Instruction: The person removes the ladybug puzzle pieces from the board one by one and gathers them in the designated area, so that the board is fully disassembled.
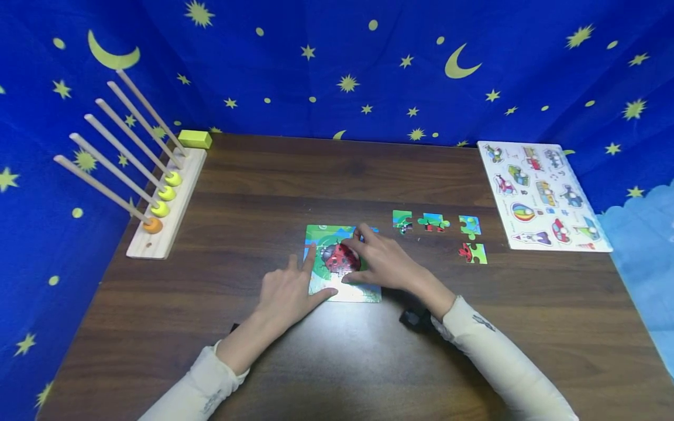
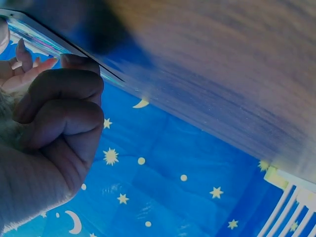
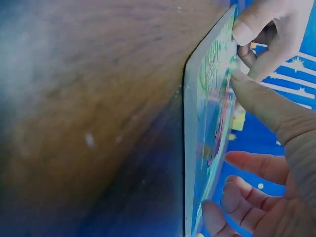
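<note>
A ladybug jigsaw puzzle lies in a flat board on the brown table. My left hand holds it steady at the lower left, index finger along the left edge and thumb on the lower part; in the left wrist view its other fingers are bent. Over the right part of the puzzle is my right hand, its thumb touching the surface. In the right wrist view its fingers are spread and bent near the board, with no loose piece visible between them. The fingers hide part of the picture.
Loose jigsaw pieces lie to the right, among them a green one, a red-and-blue one, a blue one and a red-and-green one. A picture peg board is at the far right. A wooden peg stand with beads and a yellow block stand left.
</note>
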### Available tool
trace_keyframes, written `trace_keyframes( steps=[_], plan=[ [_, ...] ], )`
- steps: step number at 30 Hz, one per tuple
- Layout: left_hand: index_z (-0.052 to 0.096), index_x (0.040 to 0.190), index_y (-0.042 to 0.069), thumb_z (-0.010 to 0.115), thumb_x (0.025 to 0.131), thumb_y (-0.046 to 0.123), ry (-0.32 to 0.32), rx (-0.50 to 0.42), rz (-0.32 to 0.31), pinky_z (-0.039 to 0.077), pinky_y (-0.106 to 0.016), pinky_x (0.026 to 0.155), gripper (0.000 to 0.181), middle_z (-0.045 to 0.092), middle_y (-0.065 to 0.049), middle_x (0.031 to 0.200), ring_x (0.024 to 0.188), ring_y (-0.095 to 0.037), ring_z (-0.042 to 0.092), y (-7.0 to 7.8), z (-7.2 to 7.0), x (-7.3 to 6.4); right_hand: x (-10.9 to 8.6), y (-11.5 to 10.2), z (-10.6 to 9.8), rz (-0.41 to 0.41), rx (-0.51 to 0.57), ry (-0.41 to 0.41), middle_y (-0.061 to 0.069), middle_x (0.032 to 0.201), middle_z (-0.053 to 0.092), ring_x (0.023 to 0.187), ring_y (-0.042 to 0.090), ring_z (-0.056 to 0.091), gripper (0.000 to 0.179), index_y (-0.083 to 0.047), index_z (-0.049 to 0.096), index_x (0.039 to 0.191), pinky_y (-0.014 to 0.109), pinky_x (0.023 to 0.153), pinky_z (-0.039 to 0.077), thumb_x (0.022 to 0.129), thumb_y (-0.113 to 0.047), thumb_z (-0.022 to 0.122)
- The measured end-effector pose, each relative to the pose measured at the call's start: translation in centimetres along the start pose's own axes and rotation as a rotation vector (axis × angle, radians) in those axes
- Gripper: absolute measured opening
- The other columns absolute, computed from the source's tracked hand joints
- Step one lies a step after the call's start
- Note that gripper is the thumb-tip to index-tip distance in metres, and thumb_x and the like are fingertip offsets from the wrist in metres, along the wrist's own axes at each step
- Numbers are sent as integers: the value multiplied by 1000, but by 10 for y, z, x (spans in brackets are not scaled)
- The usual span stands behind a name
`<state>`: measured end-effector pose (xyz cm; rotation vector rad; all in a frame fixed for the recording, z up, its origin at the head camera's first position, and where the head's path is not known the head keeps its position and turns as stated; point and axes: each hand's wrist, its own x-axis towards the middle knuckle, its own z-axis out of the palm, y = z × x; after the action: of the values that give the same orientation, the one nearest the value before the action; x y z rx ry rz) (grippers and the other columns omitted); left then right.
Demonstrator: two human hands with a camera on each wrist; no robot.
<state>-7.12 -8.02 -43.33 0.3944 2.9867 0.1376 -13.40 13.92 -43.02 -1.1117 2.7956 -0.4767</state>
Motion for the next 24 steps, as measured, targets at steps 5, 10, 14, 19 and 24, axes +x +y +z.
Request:
trace_keyframes(
  steps=[5,10,14,19,24],
  plan=[
    [38,154,14,55,82,78,-9,6,4,28,-25,39,98,62,-25,129,41,-14,38,-1,-1,1,3,-1,1,11,32,-25,8,110,48,74,13,47,71,-6,65,130,21,55,38,76,-48,83],
    [40,153,14,54,82,79,2,17,10,28,-25,38,98,63,-25,128,41,-14,37,-1,1,2,5,-1,1,10,59,-25,7,106,49,77,14,47,70,-5,66,128,23,60,41,74,-45,85],
    [41,152,13,55,82,79,20,24,15,27,-25,38,98,64,-25,126,41,-13,36,-1,1,2,10,-2,0,29,77,-37,7,105,48,80,15,46,70,-4,66,125,25,62,41,72,-44,88],
    [43,151,12,55,81,79,38,31,19,27,-26,37,98,64,-26,125,39,-13,36,0,2,1,15,-4,0,48,81,-50,7,105,47,83,16,45,70,-3,66,122,27,66,42,70,-44,89],
    [43,151,12,54,81,80,35,34,18,27,-26,37,99,65,-24,125,40,-13,36,0,3,1,15,-8,0,62,83,-37,6,104,45,82,16,45,71,-1,66,121,29,67,42,69,-43,90]
  ],
)
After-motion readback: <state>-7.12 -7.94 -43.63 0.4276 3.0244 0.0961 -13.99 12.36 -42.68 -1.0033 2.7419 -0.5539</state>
